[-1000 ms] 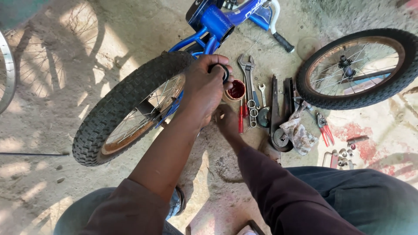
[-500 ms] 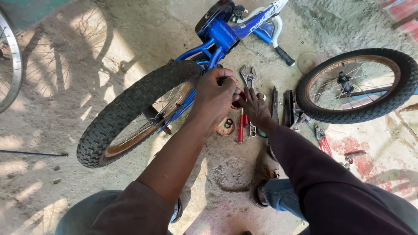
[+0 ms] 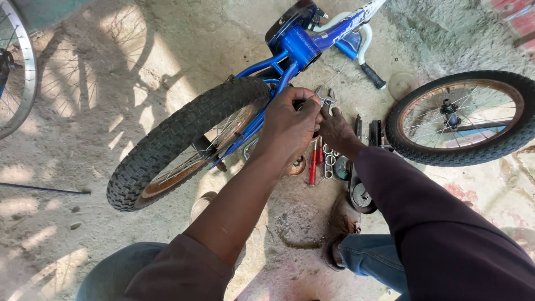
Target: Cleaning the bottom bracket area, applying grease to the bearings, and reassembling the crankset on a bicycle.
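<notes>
A small blue bicycle [image 3: 301,47] lies on the sandy concrete, its knobby rear wheel [image 3: 184,145] toward me. My left hand [image 3: 290,128] reaches over the tyre to the frame beside the wheel, fingers closed on a small black part [image 3: 301,103]. My right hand [image 3: 337,131] comes in from the right and its fingertips meet the left hand's at the same spot. What the right fingers grip is hidden. An adjustable wrench [image 3: 326,97] lies just beyond both hands.
A loose wheel [image 3: 462,120] lies at the right. Red-handled screwdrivers [image 3: 313,167], spanners [image 3: 329,161] and round metal parts [image 3: 362,195] lie under my right forearm. Another wheel rim [image 3: 16,67] stands at the left edge, a thin rod [image 3: 44,189] on the ground.
My right hand has risen from the tools on the ground to meet my left hand at the frame. The view has shifted, with the bicycle lower in frame.
</notes>
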